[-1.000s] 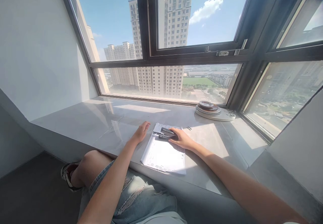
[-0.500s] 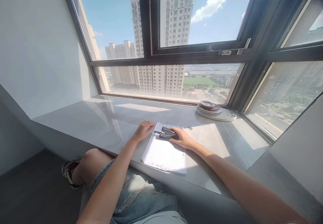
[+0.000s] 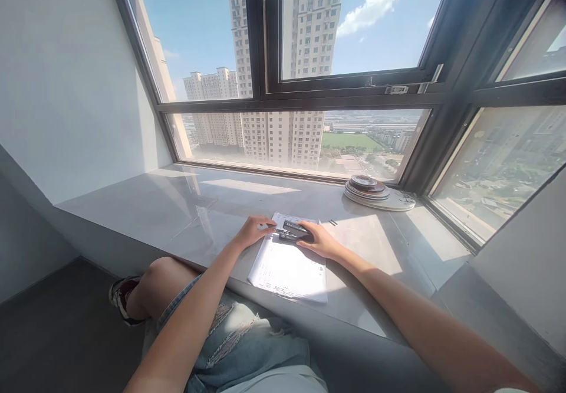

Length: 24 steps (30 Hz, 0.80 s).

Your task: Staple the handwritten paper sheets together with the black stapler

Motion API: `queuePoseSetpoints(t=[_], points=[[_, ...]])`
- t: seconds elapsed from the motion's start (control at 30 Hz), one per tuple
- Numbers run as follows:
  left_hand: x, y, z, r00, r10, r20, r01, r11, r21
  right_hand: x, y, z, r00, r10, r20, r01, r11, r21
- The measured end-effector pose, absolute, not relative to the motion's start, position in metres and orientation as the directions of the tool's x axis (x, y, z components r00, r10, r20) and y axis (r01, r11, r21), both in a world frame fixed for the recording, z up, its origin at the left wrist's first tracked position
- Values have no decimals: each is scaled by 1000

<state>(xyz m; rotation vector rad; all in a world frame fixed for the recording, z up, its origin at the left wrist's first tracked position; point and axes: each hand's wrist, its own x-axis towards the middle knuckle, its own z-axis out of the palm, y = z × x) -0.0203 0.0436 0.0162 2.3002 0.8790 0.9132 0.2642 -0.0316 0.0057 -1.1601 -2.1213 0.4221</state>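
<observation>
My right hand [image 3: 319, 238] is wrapped around the back of a black stapler [image 3: 292, 229], which lies open above a stack of paper [image 3: 287, 269] with its front pointing left. At that front end my left hand [image 3: 255, 229] pinches a thin dark piece that looks like a strip of staples [image 3: 270, 226]. Its fingertips are at the stapler's magazine; whether the strip is inside it I cannot tell. Two small dark strips [image 3: 333, 222], like staple strips, lie on the sill just right of the paper.
The grey tiled window sill [image 3: 150, 210] spreads out to both sides, its front edge close to my legs. A stack of plates [image 3: 367, 187] on a pale round board [image 3: 400, 203] sits at the back right by the window frame [image 3: 446, 139].
My left hand has moved slightly right, from beside the paper to the stapler's front end, now covering part of the magazine. My right hand keeps its hold on the stapler.
</observation>
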Motion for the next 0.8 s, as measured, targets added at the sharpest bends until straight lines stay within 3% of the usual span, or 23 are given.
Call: queuePoseSetpoints(t=[0.8], points=[[-18, 39, 21, 662, 689, 294, 389, -652, 651, 265, -30, 3, -385, 818, 428, 612, 573, -545]])
